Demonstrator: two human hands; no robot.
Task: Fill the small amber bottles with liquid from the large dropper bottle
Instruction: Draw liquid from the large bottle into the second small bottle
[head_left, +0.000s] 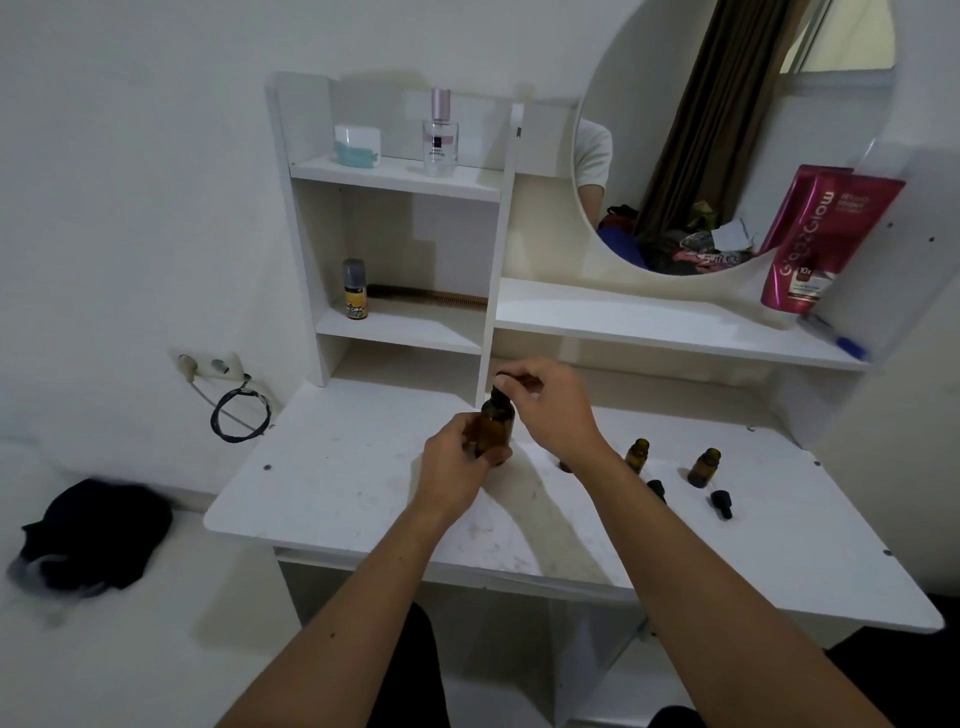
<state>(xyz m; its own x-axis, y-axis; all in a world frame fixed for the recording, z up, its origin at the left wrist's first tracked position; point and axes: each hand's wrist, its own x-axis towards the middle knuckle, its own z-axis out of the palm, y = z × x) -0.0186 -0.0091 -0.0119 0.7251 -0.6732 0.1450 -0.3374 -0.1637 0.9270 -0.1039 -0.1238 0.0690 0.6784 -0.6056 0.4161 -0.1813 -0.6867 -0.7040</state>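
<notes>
At frame centre, the right hand (545, 410) hides the large dropper bottle (496, 428)'s cap. A third small amber bottle (564, 466) barely shows behind the right wrist. Lower left, a dark cloth (98, 535) is blurred.

Bare forearms, unsleeved; dark trousers (415, 675) below

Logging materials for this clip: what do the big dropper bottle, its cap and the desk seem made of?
Large dropper bottle: likely amber glass, translucent brown, slight sheen. Its dropper cap: matte black, probably rubber or plastic; mostly hidden by the right hand. Desk: white laminated board, seemingly; flat, scuffed, screw heads visible.
</notes>
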